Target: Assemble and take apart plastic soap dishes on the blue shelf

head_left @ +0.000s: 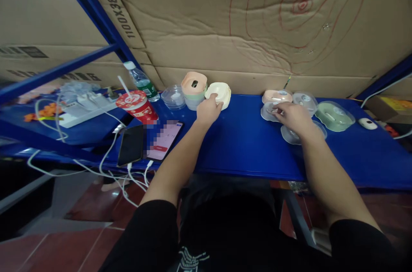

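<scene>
At the back of the blue table, my left hand (210, 110) grips the near edge of a cream plastic box piece (220, 88), thumb on top; it may be a stack. Just left of it stands a stack of rounded box parts (194, 92), peach on top with a dark oval opening, green and whitish below. To the right my right hand (294, 118) is closed, its fingertips pinched at a whitish box in clear plastic (268, 111). Around that hand lie a peach box (275, 96), a clear-covered whitish box (304, 102), a green box (334, 115) and another whitish piece (289, 135), partly under the wrist.
Left on the table are clear round lids (174, 97), a water bottle (141, 81), a red cup with straw (138, 108), two phones (131, 145) on white cables, and a power strip (85, 111). A white mouse (367, 123) sits right. Cardboard (193, 19) walls the back.
</scene>
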Demonstrator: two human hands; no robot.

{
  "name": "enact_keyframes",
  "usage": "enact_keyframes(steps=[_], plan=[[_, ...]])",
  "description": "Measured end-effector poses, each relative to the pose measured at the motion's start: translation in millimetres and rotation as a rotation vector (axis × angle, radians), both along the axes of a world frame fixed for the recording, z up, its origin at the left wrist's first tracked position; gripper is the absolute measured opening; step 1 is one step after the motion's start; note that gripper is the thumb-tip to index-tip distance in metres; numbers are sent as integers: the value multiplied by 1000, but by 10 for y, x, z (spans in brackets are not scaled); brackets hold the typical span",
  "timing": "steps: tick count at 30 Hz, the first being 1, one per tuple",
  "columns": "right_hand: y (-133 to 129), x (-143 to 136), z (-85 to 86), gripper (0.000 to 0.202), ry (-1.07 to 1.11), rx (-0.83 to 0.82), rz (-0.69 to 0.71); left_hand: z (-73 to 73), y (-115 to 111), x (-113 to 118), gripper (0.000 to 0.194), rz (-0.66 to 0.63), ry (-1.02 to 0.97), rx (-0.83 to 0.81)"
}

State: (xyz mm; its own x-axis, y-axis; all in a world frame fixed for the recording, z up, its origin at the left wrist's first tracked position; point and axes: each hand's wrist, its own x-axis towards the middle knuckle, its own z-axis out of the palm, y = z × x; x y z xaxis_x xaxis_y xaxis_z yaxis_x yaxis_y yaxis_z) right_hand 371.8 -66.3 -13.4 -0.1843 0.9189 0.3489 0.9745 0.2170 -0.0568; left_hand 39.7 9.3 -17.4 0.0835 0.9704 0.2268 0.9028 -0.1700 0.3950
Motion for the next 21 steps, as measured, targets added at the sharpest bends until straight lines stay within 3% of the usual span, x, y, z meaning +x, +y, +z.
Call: enact_keyframes(steps=[4, 8, 12, 16, 19, 21], plan=[[-124, -377, -38, 30, 226, 79, 258, -34, 45, -24, 37, 25, 45, 32], [-192, -754, -181, 32, 327, -21, 457, -19, 53, -44, 31, 37, 43, 92], [-90, -780, -338, 39, 418, -91, 409, 26, 26, -62, 27, 24, -51, 207], [74, -652, -445, 70, 667, -31, 277, 93, -50, -51, 24, -83, -164, 340], [155, -573, -472, 84, 802, 25, 207, 137, -129, -8, 32, -208, -151, 301], [177, -544, -471, 75, 787, 31, 159, 140, -173, 43, 35, -280, -95, 200]])
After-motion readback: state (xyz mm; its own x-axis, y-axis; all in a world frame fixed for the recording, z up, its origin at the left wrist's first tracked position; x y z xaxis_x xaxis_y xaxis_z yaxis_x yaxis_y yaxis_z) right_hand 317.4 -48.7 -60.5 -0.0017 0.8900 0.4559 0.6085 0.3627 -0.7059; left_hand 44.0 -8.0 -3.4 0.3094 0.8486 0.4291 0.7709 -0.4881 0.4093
